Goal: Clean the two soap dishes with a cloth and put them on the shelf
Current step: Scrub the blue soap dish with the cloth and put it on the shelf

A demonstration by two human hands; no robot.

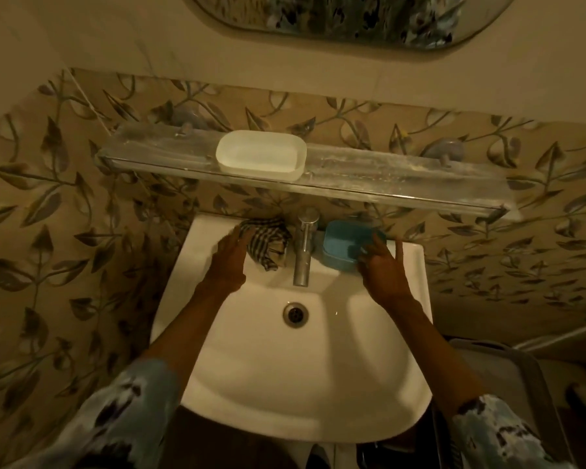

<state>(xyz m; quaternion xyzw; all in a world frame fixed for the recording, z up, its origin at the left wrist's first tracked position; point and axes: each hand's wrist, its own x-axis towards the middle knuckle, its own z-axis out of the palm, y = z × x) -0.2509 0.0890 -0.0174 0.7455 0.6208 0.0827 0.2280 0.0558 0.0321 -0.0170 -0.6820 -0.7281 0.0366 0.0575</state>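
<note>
Sink (285, 384), glossy, sloping to the drain. My left hand (232, 257), fingers straight, touches the checked cloth (268, 243). My right hand (383, 274) has fingers on the blue soap dish (344, 245); I cannot tell whether the grip has closed. Risk: the dish skids into the basin or clips the tap (303, 252). Shelf (403, 177), narrow: the white soap dish (261, 159) sits there, and my reaching up could nudge it off.

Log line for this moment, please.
white soap dish: on shelf | blue soap dish: on sink ledge, right hand touching | cloth: beside tap, left hand at it
</note>
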